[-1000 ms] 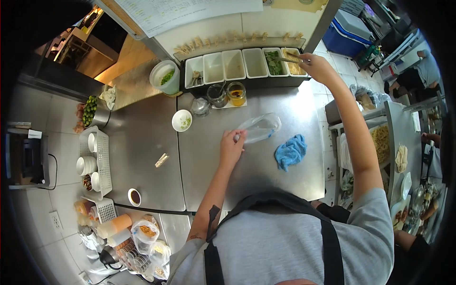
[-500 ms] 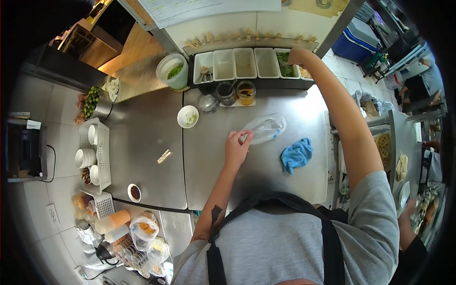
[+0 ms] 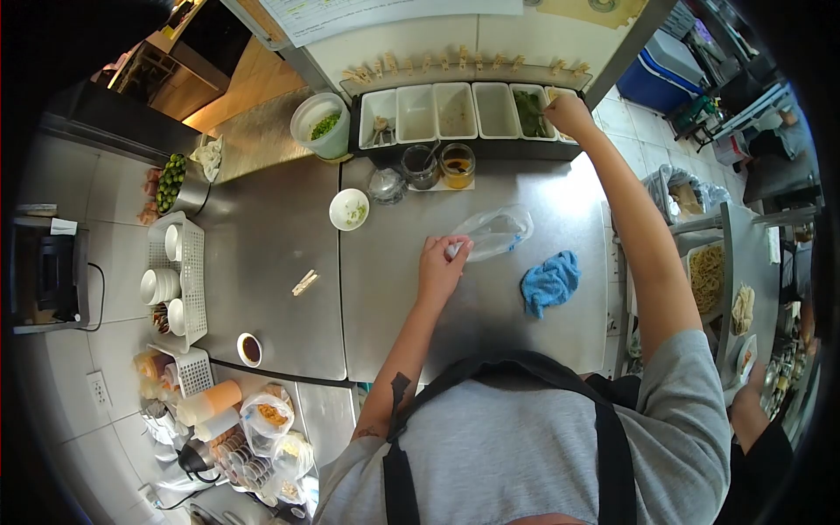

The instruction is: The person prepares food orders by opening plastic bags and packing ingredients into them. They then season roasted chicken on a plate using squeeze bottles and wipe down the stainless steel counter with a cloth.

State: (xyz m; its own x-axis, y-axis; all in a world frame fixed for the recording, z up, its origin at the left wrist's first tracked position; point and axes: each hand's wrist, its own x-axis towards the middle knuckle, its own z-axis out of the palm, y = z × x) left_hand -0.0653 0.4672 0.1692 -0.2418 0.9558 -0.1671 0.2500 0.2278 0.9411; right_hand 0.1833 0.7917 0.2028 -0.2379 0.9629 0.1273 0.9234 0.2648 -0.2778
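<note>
Near the middle of the steel table, my left hand [image 3: 444, 264] pinches the end of a clear plastic bag [image 3: 499, 232] that lies stretched out to the right. My right hand [image 3: 569, 115] reaches to the back right, over the row of white bins. Its fingers are closed at the leafy greens [image 3: 529, 114], and a dark green bunch reaches up to the fingertips. Part of the bin at the far right end is hidden behind this hand. A blue cloth [image 3: 551, 282] lies crumpled to the right of the bag.
A white bowl with chopped greens [image 3: 349, 210], a dark jar [image 3: 420, 166] and an amber jar [image 3: 457, 166] stand before the bins. Clothespins [image 3: 305, 283] and a sauce dish [image 3: 249, 349] lie left. A basket of bowls [image 3: 194, 271] lines the left edge. Another person's arm [image 3: 750, 416] shows right.
My right hand has drawn slightly right and down from the greens bin, with a dark leafy bunch now raised beside it. My left hand keeps its hold on the bag.
</note>
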